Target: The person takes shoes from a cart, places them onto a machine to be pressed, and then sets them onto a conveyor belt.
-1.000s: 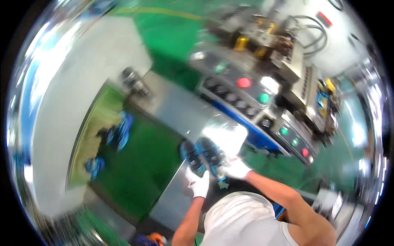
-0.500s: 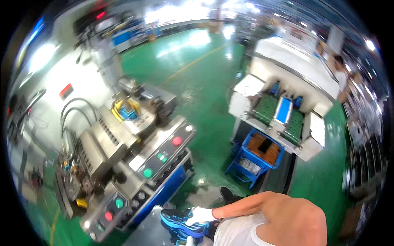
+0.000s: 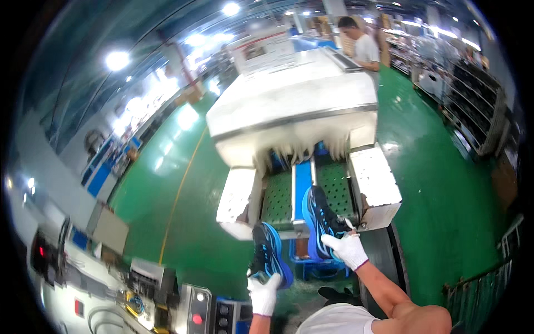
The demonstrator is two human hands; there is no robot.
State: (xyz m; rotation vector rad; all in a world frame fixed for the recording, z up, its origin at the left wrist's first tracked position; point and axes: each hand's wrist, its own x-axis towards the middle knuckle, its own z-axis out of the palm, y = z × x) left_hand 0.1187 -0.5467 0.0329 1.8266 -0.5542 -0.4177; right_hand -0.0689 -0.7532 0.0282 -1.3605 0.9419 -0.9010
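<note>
In my left hand (image 3: 263, 293), gloved in white, is a black and blue sneaker (image 3: 266, 249), gripped near its heel with the toe pointing away from me. A second, matching sneaker (image 3: 321, 217) is held by my right hand (image 3: 347, 250), also white-gloved, around its heel end. Its toe overlaps the front of a conveyor's green perforated belt (image 3: 335, 186); whether it touches cannot be made out. The left sneaker is lower and nearer, just before the left green belt (image 3: 277, 196). A blue strip (image 3: 303, 181) runs between the two belts.
Behind the belts rises a large white machine housing (image 3: 295, 106) with a fringed opening. A blue cart (image 3: 317, 267) stands below its front edge. Control panels with buttons (image 3: 197, 319) lie at lower left. A person (image 3: 364, 50) stands at the far right; racks (image 3: 473, 106) line that side.
The view has swung right, toward the conveyor machine. My hands have risen from low beside the button panel and moved forward; the sneakers are now apart, one per hand.
</note>
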